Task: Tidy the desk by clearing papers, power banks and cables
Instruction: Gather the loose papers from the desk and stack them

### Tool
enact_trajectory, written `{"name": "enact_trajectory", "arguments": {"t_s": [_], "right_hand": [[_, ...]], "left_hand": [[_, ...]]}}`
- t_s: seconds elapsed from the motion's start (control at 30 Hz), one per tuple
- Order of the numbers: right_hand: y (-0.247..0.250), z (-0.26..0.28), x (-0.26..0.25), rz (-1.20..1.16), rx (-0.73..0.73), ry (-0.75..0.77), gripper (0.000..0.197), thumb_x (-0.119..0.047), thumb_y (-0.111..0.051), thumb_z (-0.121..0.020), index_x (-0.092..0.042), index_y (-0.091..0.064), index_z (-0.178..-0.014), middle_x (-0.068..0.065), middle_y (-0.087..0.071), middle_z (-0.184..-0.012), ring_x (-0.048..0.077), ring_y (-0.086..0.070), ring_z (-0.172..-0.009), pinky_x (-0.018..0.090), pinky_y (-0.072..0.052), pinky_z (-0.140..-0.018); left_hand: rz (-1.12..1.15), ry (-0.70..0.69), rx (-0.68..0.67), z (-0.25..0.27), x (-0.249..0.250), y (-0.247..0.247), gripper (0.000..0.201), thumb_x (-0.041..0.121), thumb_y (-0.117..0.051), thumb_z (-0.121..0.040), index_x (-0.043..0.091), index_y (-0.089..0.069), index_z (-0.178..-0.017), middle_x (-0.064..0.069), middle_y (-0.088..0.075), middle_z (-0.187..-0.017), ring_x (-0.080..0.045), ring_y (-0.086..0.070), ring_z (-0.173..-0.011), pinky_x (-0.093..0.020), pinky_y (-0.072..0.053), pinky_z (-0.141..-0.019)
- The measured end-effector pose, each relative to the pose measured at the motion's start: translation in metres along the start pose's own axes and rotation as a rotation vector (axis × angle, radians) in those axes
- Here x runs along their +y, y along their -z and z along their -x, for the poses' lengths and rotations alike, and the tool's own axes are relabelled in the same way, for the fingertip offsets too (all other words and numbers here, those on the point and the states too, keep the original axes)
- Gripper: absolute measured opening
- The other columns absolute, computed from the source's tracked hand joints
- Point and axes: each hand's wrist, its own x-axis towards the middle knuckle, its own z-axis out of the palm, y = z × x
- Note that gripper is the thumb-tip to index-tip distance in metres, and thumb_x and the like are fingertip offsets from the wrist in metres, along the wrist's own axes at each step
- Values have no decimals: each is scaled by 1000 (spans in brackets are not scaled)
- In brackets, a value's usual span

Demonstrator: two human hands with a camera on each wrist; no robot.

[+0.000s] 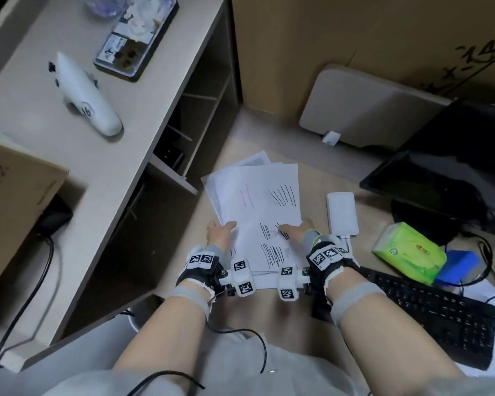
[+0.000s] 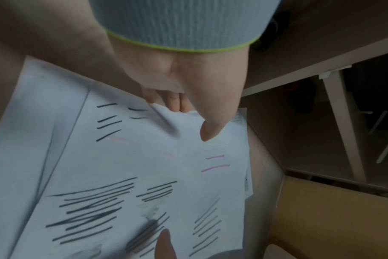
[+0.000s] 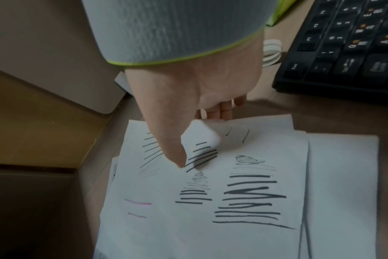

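The work surface is a light beige table (image 1: 229, 138) bounded at the far edge by a brown cardboard wall (image 1: 355, 38). At the left side stands a raised shelf unit (image 1: 126, 124) with open compartments facing the table. On top of the shelf unit lie a white handheld device (image 1: 87, 95) marked "16", a phone (image 1: 136, 38) and, at the near left, a cardboard box (image 1: 15, 195).

The papers (image 1: 257, 207) lie in a loose, fanned stack near the middle of the table, close to the shelf unit. The top sheet carries black and pink marker strokes. The left hand (image 1: 220, 231) grips the left edge of the stack: thumb on top, fingers curled beneath the lifted edge, as the left wrist view shows. The right hand (image 1: 297, 228) grips the right edge in the same way, thumb on the top sheet and fingers under the raised edge.

A white power bank (image 1: 342, 214) lies just beside the papers at their right, apart from them. A coiled white cable (image 3: 271, 52) lies near the keyboard (image 1: 429, 312) at the near right edge. A green tissue pack (image 1: 409, 252) rests beside a blue box (image 1: 459, 267). A flat beige panel (image 1: 369, 110) leans at the far edge.

Limits of visibility: the dark items at the far right corner are partly cut off. The shelf compartments are dark, and their contents cannot be identified. The lower sheets are mostly covered.
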Motion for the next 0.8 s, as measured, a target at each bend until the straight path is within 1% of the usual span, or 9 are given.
{"name": "enact_trajectory", "arguments": {"t_s": [0.13,0.27,0.4,0.47,0.53,0.63,0.7,0.77,0.8], "right_hand": [[-10,-17,17,24,-9,-10,87,-44,-70,-64,-10,-42,-138,17,-52,-134,37,-54,-117,48,-48,-96],[-3,9,22,-79,-7,-12,68,-22,-67,-83,-1,-35,-139,19,-53,-130,37,-55,-113,39,-45,-84],[4,21,31,-129,-24,55,65,6,-55,-83,-8,-39,-145,16,-54,-137,34,-54,-116,38,-47,-94],[16,29,38,-153,-36,83,57,10,-53,-85,-3,-45,-140,13,-53,-137,33,-54,-115,34,-45,-94],[30,38,42,-216,-13,144,39,9,-53,-86,-5,-57,-123,10,-59,-126,29,-56,-103,29,-45,-87],[49,50,40,-315,49,253,20,6,-56,-84,-5,-63,-98,15,-66,-103,29,-60,-94,33,-50,-88],[59,55,37,-370,86,329,27,6,-57,-81,-3,-65,-105,16,-67,-100,31,-64,-94,38,-53,-89],[73,65,31,-407,136,419,25,8,-59,-79,-7,-68,-97,12,-65,-90,25,-61,-85,31,-52,-81],[79,68,28,-429,158,477,23,10,-61,-77,-10,-66,-87,9,-63,-83,22,-59,-79,26,-51,-77]], "left_hand": [[8,3,-63,-34,-23,4,89,47,-67,-62,29,-38,-145,-7,-39,-151,-32,-43,-132,-54,-39,-107],[-51,-3,-75,-17,-26,0,80,48,-66,-69,28,-44,-143,-3,-39,-149,-27,-41,-133,-46,-40,-104],[-72,-7,-25,4,-26,-4,73,48,-65,-67,21,-51,-134,-8,-40,-146,-32,-39,-133,-50,-36,-109],[-66,-68,-1,9,-27,-7,76,42,-66,-63,18,-52,-133,-8,-42,-143,-32,-42,-130,-52,-37,-109],[2,-108,25,27,-21,-11,84,28,-66,-57,14,-47,-138,-7,-47,-135,-32,-51,-120,-50,-43,-105],[149,-166,-31,58,-5,-24,58,5,-65,-68,8,-56,-125,-10,-64,-104,-30,-63,-94,-46,-53,-94],[160,-224,-61,78,10,-31,36,1,-64,-72,6,-65,-107,-7,-68,-87,-26,-63,-81,-40,-57,-80],[149,-334,-30,99,29,-36,19,-4,-62,-75,10,-65,-88,-4,-67,-80,-23,-61,-75,-27,-52,-65],[153,-400,0,107,38,-38,17,-5,-63,-77,9,-63,-86,-5,-67,-83,-23,-61,-78,-25,-48,-65]]}}
